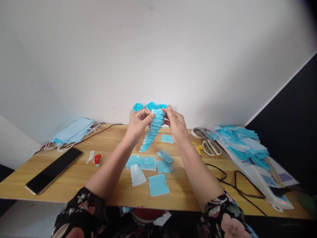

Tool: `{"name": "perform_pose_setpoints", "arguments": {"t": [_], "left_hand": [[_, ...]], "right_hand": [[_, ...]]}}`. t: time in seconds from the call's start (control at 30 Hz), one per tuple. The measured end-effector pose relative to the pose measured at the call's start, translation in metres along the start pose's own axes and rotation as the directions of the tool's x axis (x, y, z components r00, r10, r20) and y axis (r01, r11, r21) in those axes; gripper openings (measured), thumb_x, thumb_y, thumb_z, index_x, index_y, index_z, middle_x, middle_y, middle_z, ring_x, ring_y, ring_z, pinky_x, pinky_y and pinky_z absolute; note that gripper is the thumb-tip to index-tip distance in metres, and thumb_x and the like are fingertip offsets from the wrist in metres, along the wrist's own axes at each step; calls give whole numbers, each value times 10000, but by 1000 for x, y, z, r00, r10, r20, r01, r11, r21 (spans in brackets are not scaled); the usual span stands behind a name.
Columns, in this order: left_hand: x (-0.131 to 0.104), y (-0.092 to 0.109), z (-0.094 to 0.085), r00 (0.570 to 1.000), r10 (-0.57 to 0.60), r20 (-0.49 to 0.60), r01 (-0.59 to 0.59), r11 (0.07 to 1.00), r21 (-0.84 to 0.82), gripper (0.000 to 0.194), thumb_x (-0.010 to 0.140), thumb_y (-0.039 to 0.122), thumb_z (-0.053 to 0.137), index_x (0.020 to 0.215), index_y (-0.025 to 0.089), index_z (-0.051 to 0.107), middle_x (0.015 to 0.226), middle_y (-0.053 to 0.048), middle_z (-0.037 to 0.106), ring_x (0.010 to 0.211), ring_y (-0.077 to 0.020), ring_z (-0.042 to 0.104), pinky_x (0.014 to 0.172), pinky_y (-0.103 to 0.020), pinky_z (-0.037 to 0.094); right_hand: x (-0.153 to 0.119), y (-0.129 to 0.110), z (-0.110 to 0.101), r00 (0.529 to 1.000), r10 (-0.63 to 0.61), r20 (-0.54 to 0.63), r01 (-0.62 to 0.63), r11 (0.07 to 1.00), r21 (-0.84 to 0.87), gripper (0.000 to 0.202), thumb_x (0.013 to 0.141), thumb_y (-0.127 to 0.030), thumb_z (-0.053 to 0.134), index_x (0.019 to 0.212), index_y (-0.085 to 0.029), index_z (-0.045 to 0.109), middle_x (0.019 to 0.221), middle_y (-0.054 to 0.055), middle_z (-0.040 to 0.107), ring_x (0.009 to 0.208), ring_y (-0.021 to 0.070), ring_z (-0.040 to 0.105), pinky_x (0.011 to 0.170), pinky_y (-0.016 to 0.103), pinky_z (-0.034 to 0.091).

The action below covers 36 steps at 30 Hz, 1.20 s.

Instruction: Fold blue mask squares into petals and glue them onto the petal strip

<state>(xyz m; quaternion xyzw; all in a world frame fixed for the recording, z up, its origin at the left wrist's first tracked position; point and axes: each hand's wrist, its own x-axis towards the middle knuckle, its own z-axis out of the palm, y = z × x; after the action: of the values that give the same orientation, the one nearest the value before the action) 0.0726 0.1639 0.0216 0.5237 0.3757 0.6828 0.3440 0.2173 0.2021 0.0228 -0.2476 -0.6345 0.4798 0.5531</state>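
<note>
Reaching: both arms (pixel 115 165) were extended over the table (pixel 74 185).
Left hand (pixel 138 124): strip (pixel 154 127) was pinched at its top-left edge.
Right hand (pixel 177 124): top-right edge was pinched.
Strip: was suspended between both hands, tail slanted down leftward.

Middle blue rosette (pixel 152 105): bottom hidden behind pleated blue strip (pixel 154 129). Yellow tool (pixel 197 147) partly behind right forearm (pixel 200 173). Right floral sleeve (pixel 229 216) cut off below. Can't ID blurred green thing (pixel 307 204) far right from here.
</note>
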Motion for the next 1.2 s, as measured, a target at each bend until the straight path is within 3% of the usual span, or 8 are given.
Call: {"name": "perform_pose_setpoints", "arguments": {"t": [0.13,0.27,0.43,0.57,0.67,0.8,1.0,1.2], "left_hand": [[2,-2,0,1000,15,-9,-15,1000,5,229,755,311,760,654,172,608,558,31,549,543,-89,485,557,-236,400],[4,-6,1,1000,0,14,-1,1000,4,258,746,344,766,639,169,610,553,22,562,540,-91,494,562,-239,400],[3,-5,0,996,-70,62,71,997,-16,285,731,388,789,654,166,628,546,15,589,535,-95,516,579,-238,425],[7,-8,-4,997,-75,36,77,996,-54,284,715,390,808,669,169,636,541,20,589,525,-93,519,569,-231,427],[11,-14,-6,997,-77,-8,75,991,-112,283,721,392,811,686,172,637,532,32,574,510,-85,509,554,-224,424],[13,-20,-7,994,-103,-30,96,981,-168,329,732,434,818,696,170,627,556,37,564,516,-83,518,554,-224,448],[13,-20,-6,976,-202,81,215,955,-205,482,786,624,723,862,150,673,682,-15,636,586,-117,595,561,-247,492],[11,-23,-6,975,-184,125,194,978,-71,345,698,441,818,686,154,628,637,9,603,585,-98,576,580,-221,500]], "right_hand": [[3,2,-1,1000,-15,5,16,999,-31,474,851,-612,670,1136,-236,725,878,20,628,761,137,571,629,260,515],[5,7,-2,997,-73,-35,69,993,-91,413,816,-441,759,1177,-247,707,801,-9,606,703,120,546,626,257,496],[6,8,-6,988,-140,-72,122,970,-210,366,852,-377,714,1197,-256,704,754,-25,622,670,117,553,621,263,498],[8,6,-11,985,-155,-72,136,965,-224,434,908,-434,641,1311,-274,649,984,38,731,824,164,643,716,312,572],[11,9,-13,991,-131,-12,127,975,-182,538,919,-522,614,1402,-290,577,1143,67,725,977,202,667,774,343,604],[13,17,-11,995,-82,49,89,981,-171,568,880,-486,682,1392,-262,578,990,45,715,874,181,660,763,345,602],[13,18,-10,990,-141,-16,136,971,-199,487,883,-344,667,1357,-257,590,877,4,647,784,147,614,740,324,574],[11,15,-10,987,-150,-48,136,965,-225,461,873,-310,677,1328,-262,618,843,6,649,729,140,586,691,305,561]]}}
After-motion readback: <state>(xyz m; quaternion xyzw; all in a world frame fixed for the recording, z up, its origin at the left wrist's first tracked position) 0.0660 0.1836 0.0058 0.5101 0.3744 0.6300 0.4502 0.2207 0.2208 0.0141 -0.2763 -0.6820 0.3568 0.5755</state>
